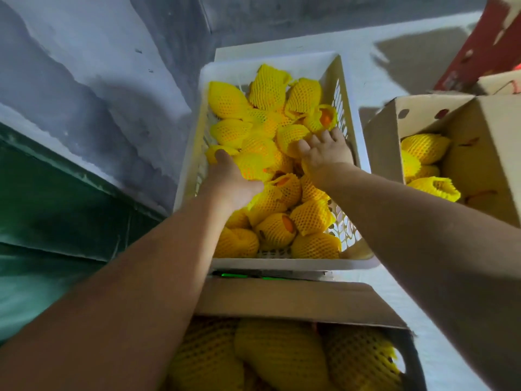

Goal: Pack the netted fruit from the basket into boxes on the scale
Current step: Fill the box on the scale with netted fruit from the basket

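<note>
- The white slatted basket (346,88) fills the middle of the view, directly ahead at arm's reach, probably so both hands can dig in without stretching; it holds a loose heap of netted fruit (270,88).
- The near cardboard box (282,301), at 6 o'clock from the basket, sits just under the forearms. A green glow shows between box and basket, likely the scale's display, so this is probably the box being weighed. Netted fruit already lies inside it.
- A second cardboard box (423,117) stands at 3 o'clock, a few fruits inside.
- The left hand (231,179) rests on the heap at the basket's 9 o'clock side, fingers curling round one fruit.
- The right hand (324,153) lies toward 3 o'clock, fingers spread fairly wide on the fruit, not yet closed on any.
- Each fruit wears a yellow foam mesh sleeve, orange skin showing at the open ends.
</note>
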Motion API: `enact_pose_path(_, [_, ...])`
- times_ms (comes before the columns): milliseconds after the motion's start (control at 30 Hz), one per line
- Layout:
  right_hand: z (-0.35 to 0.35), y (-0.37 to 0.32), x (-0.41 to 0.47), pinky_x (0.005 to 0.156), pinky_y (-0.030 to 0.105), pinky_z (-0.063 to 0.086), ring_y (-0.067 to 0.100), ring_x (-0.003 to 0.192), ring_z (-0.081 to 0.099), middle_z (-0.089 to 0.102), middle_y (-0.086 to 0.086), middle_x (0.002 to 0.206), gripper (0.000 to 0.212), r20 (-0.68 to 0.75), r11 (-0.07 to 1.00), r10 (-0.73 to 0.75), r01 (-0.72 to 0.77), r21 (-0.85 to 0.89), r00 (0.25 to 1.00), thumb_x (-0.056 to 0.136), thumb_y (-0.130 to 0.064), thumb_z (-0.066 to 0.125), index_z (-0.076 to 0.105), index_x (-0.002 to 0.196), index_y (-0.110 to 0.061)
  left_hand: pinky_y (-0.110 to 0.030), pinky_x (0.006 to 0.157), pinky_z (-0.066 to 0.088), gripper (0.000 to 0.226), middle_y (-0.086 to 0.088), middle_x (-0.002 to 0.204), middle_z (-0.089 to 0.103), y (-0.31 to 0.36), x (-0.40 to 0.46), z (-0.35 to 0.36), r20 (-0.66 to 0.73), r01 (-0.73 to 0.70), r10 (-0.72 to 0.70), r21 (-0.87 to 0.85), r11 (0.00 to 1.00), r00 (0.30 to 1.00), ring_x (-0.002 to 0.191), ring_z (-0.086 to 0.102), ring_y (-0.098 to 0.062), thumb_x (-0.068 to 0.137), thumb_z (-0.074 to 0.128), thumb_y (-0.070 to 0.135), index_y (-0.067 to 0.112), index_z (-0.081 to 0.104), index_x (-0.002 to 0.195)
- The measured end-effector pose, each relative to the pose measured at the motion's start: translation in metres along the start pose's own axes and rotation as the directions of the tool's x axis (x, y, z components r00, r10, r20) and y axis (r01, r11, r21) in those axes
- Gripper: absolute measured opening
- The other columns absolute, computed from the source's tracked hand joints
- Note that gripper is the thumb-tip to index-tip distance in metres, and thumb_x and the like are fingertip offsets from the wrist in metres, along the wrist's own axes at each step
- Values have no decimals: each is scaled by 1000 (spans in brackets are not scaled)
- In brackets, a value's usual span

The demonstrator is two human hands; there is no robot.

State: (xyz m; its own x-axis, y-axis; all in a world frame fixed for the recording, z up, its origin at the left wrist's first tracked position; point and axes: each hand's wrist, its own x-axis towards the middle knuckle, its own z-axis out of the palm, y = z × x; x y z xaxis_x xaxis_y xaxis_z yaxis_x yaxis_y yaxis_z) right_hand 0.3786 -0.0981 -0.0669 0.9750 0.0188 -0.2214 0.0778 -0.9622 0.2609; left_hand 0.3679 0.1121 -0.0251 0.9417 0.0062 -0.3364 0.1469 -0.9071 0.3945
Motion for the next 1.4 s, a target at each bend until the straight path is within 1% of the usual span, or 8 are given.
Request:
enact_pose_path(200, [-37,-9,-61,105,52,40,43,130,45,41,18,141,69,-91,896,72,-24,444,993,90,-36,71,37,145,-12,-32,74,62,72,3,110,74,-11,-76,-67,60,70,-37,-775,629,998,82,77,-17,58,80,66,28,63,118])
enact_pose_path(367, [-100,-21,-154,101,40,44,27,122,49,47,11,130,83,-270,579,1,220,785,963,70,-37,72,42,144,-15,-25,60,56,78,8,111,77,-55,-165,-81,-122,-103,-17,-896,432,992,80,78,-10,59,76,75,35,63,124])
enact_pose_path(467, [-126,-39,-225,86,25,50,9,100,61,61,-7,118,74,-310,398,51,265,878,949,70,-44,72,46,138,-33,-37,79,61,76,6,117,76,-97,-214,-86,-136,-130,5,-936,328,991,99,77,-19,63,79,79,40,61,125])
enact_pose_path(633, [-134,-98,-337,81,33,56,12,99,65,65,-16,123,70,-423,216,184,383,898,887,77,-29,69,50,144,-39,-35,71,56,83,1,115,72,-150,-258,-106,-101,-104,30,-902,419,994,73,74,-9,62,68,84,37,57,130])
enact_pose_path(800, [-119,-164,-403,76,47,59,30,103,71,72,9,112,55,-96,-510,449,343,789,888,75,-25,71,63,129,-28,-26,66,53,71,1,112,73,-169,-298,-119,-63,-157,215,-878,453,975,70,68,-4,74,69,81,37,54,129])
enact_pose_path(1067, [-123,-214,-486,77,44,55,43,98,68,71,8,107,32,97,-457,669,304,836,737,98,-15,63,59,123,-35,-44,125,25,85,-4,168,12,-125,-354,-111,34,-534,540,-101,839,841,154,25,-32,102,59,52,25,12,167])
enact_pose_path(1300, [-141,-261,-517,75,36,60,37,109,71,64,11,126,50,93,-486,626,294,823,775,91,-25,75,52,135,-32,-28,108,50,44,9,134,65,-191,-397,-131,222,-572,777,-565,595,590,122,63,-1,101,66,40,32,59,144])
enact_pose_path(1400, [-153,-280,-517,74,36,58,27,106,72,62,8,127,61,48,-464,596,295,835,802,81,-35,76,50,137,-32,-46,108,53,43,5,135,64,-215,-409,-131,185,-493,778,-681,542,600,122,65,-5,92,73,41,44,63,134])
